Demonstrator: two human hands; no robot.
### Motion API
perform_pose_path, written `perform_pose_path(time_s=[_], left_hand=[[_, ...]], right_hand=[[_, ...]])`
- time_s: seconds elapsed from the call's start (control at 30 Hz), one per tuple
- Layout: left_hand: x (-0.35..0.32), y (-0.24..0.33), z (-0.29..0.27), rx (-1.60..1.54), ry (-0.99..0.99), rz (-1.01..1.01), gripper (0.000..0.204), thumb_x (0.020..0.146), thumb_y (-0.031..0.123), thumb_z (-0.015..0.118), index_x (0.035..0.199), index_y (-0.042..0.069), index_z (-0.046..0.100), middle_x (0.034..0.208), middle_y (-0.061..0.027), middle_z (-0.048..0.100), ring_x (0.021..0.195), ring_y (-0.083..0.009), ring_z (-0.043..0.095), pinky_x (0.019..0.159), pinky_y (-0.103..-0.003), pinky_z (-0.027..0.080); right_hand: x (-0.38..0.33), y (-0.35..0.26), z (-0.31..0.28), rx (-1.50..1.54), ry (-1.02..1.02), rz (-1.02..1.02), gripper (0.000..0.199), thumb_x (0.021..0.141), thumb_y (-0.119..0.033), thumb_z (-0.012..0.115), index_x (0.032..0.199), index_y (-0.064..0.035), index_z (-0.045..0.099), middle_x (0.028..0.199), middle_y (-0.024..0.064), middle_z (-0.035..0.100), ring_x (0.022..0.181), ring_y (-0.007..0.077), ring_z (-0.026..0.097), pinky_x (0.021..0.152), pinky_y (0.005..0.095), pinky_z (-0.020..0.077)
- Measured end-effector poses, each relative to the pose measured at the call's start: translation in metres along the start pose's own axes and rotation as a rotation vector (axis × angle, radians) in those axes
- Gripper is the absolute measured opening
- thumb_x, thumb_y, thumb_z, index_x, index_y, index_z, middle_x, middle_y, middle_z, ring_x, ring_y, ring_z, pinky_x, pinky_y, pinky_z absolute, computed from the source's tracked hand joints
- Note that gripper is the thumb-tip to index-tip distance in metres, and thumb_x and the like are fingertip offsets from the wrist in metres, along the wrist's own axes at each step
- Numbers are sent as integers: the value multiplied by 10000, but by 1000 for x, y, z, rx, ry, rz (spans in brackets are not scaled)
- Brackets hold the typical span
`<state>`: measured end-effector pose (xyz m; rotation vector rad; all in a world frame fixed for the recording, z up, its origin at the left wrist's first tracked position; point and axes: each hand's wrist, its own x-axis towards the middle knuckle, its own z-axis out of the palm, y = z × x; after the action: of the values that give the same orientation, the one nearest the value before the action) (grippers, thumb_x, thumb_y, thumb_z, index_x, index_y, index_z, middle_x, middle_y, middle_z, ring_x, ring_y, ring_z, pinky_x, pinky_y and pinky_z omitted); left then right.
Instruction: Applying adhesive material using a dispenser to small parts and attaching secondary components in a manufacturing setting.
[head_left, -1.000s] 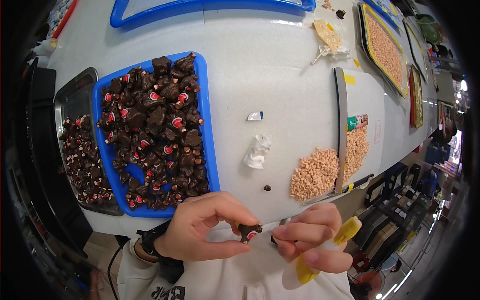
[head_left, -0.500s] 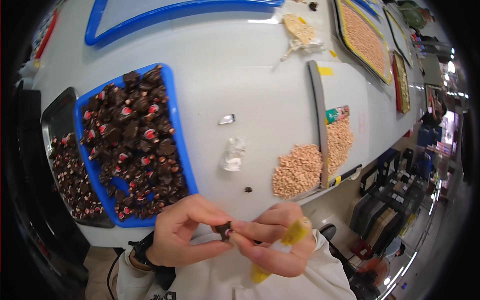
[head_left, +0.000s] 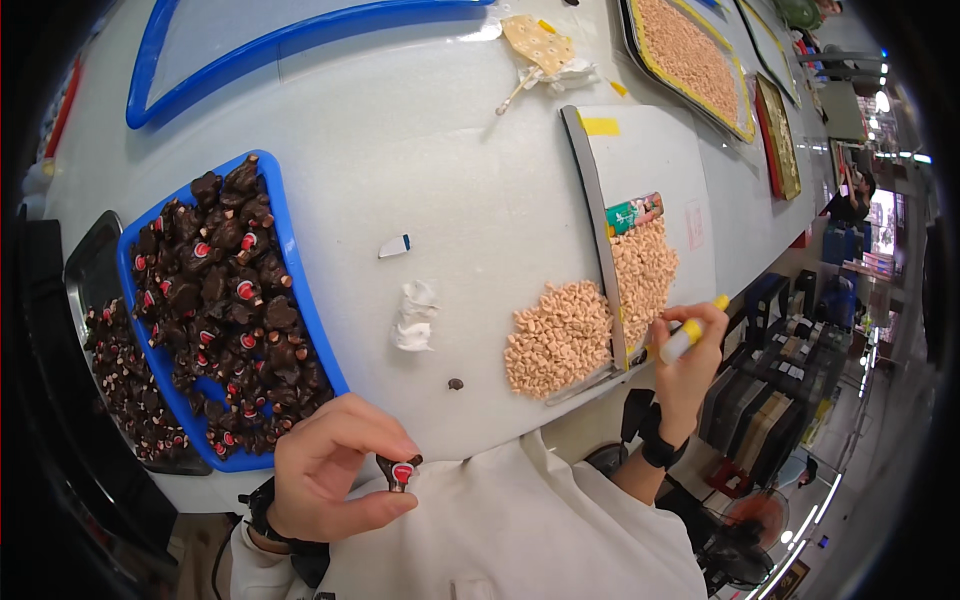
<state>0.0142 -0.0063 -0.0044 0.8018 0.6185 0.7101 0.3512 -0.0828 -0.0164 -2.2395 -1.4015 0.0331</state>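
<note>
Between thumb and fingers, my left hand pinches a small dark brown figurine with a red spot facing up. My right hand, away to the right, has a slim yellow-and-white tube tucked in its grip. Its thumb and fingertip come together at the near edge of a heap of small beige pieces; whether a piece is between them is too small to tell. A second heap of beige pieces lies left of the dark board edge. Many similar brown figurines fill a blue tray at left.
A dark metal tray with more brown pieces sits partly under the blue tray. Crumpled white paper, a small foil packet and one loose dark bit lie mid-table. Farther off are another blue tray and a yellow-rimmed tray.
My hands have moved apart: the right went right to the beige heap with the tube, while the left kept the brown figurine and shifted slightly left. The view has turned somewhat.
</note>
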Motion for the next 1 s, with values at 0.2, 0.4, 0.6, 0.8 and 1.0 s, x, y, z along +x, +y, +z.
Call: perform_pose_path(time_s=[0.2,0.4,0.6,0.8,1.0], left_hand=[[1,-1,-1,7,-45,0,408,643,-96,707,1017,-50,551,970,-137,530,880,-174,555,754,-272,461],[1,5,5,102,-235,-232,569,646,-33,744,1151,-81,487,945,-146,539,851,-206,581,722,-290,476],[5,15,0,322,-345,-43,715,644,4,764,1257,-91,408,1001,-140,601,860,-171,589,738,-255,460],[1,26,-1,265,-324,-103,668,751,-6,667,1325,-52,329,1109,-148,586,876,-156,582,705,-241,470],[-2,17,-9,226,-327,-68,627,674,29,746,1195,-127,435,984,-158,631,860,-181,618,715,-275,490]], right_hand=[[-6,-5,1,116,62,114,266,739,14,633,935,-42,463,769,66,597,724,188,572,694,303,446],[-11,-99,4,957,-122,-463,279,641,34,640,842,-88,488,770,42,618,633,165,534,609,261,390],[-24,-149,29,959,-424,-463,294,577,-95,703,835,-100,562,840,30,633,677,178,527,616,304,384],[-26,-147,37,980,-410,-532,325,657,-48,680,954,-96,557,895,78,631,671,195,531,582,303,389],[-26,-154,47,930,-199,-643,340,676,-25,664,988,-82,543,897,129,623,696,214,566,582,291,408]])
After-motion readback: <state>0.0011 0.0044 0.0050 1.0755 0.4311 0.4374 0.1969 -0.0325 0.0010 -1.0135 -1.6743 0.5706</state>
